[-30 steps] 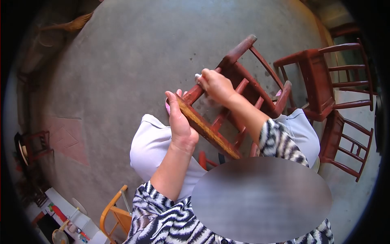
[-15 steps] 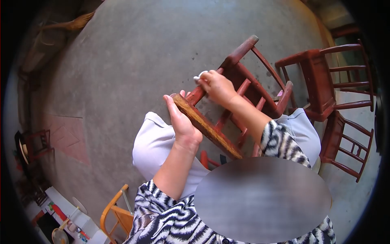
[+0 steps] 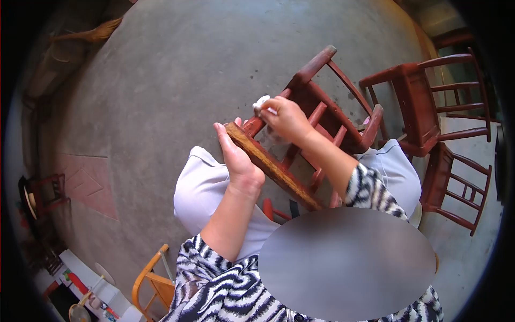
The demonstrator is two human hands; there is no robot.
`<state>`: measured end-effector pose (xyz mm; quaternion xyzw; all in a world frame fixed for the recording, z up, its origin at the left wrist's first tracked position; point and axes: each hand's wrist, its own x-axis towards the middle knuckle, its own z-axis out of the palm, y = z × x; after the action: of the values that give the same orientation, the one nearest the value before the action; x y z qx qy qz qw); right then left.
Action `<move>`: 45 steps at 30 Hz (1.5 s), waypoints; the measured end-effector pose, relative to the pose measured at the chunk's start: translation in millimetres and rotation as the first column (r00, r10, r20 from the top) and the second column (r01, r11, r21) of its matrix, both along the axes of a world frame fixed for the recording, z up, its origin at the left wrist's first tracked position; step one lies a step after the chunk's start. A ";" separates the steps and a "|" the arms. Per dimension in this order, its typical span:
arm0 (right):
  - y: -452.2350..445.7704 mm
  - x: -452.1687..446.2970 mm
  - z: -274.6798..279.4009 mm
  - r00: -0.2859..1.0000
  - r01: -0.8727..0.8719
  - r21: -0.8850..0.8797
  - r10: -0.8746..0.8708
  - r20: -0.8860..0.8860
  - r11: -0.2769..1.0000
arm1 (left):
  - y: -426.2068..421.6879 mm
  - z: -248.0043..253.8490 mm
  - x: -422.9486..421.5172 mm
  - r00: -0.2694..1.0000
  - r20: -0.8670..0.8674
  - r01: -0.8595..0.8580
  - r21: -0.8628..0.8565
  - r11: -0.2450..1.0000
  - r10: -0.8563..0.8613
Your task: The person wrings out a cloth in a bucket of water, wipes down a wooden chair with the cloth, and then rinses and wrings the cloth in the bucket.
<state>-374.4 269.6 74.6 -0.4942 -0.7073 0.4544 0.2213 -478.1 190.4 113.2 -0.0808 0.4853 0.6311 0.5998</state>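
Note:
A dark red wooden chair (image 3: 332,115) lies tilted across my lap, its worn, yellowish-brown top rail (image 3: 273,167) facing me. My left hand (image 3: 238,155) supports the rail's upper left end, palm against it and fingers partly hidden behind. My right hand (image 3: 285,119) is closed on a small white cloth (image 3: 261,102) at the side post (image 3: 254,124), just above my left hand. The cloth sticks out past my fingertips on the post's far side.
Two more red chairs (image 3: 413,104) (image 3: 437,180) stand at the right. A wooden-framed chair (image 3: 155,282) is at the lower left, beside a white table (image 3: 80,263) with small items. Another dark chair (image 3: 52,193) is at the far left. A broom (image 3: 99,33) is at the upper left.
More of the white cloth shows at my right fingertips, and that hand has shifted slightly along the post. My left hand has slid slightly around the rail's end.

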 end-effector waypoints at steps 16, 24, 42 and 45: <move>7.9 11.1 -20.8 0.998 0.066 -0.008 -0.066 -0.003 0.998 | 4.4 0.8 0.2 1.000 -0.005 0.013 -0.020 1.000 -0.013; -14.3 2.9 25.9 0.961 -0.191 0.024 0.192 -0.199 0.981 | 4.8 0.7 0.1 0.990 0.135 0.002 0.198 0.980 -0.029; -33.1 -17.8 26.6 0.908 0.288 -0.484 -0.397 -0.136 0.826 | 4.6 1.5 6.4 0.999 -0.044 0.009 0.076 0.997 -0.006; -33.7 -4.4 43.7 0.868 0.122 -0.650 -0.399 -0.297 0.750 | 5.9 6.1 8.2 0.998 -0.061 0.000 0.085 0.996 0.006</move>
<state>-378.8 235.9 118.3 -0.5256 -0.3790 0.7166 0.2580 -469.9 196.4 119.3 -0.0366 0.4763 0.6541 0.5865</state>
